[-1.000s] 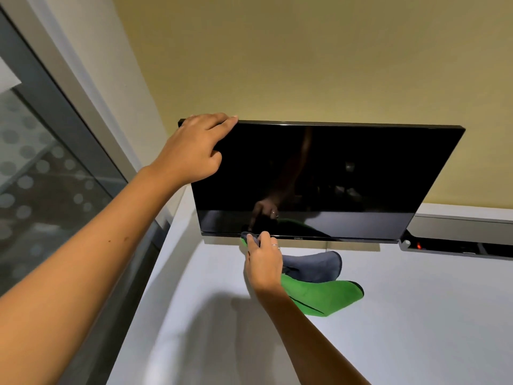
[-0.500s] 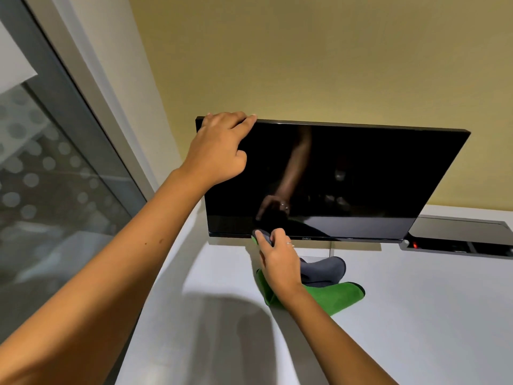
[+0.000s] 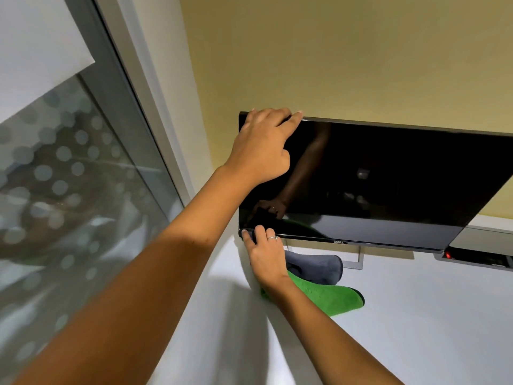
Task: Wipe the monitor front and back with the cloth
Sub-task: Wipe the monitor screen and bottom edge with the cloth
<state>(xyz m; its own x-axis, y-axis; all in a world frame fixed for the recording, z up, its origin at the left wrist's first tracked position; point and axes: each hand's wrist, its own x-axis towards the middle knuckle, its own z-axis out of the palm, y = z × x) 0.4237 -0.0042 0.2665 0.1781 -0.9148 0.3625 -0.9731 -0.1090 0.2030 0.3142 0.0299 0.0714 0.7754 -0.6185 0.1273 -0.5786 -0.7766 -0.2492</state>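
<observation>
A black monitor (image 3: pixel 388 184) with a dark, switched-off screen stands on a white desk (image 3: pixel 416 329), its right side cut off by the frame edge. My left hand (image 3: pixel 263 147) grips its top left corner, fingers curled over the upper edge. My right hand (image 3: pixel 263 255) presses a green and grey cloth (image 3: pixel 324 290) against the bottom left corner of the bezel. Most of the cloth trails down onto the desk behind my wrist; only a small fold shows at my fingertips.
A glass partition (image 3: pixel 69 190) with a dotted film and a grey frame runs along the left. A yellow wall (image 3: pixel 333 51) stands behind the monitor. A grey cable box (image 3: pixel 483 254) with a red light sits in the desk at right.
My right hand has slid the cloth left along the monitor's bottom edge to its left corner. The view has shifted, so the monitor sits further right. My left hand keeps its hold.
</observation>
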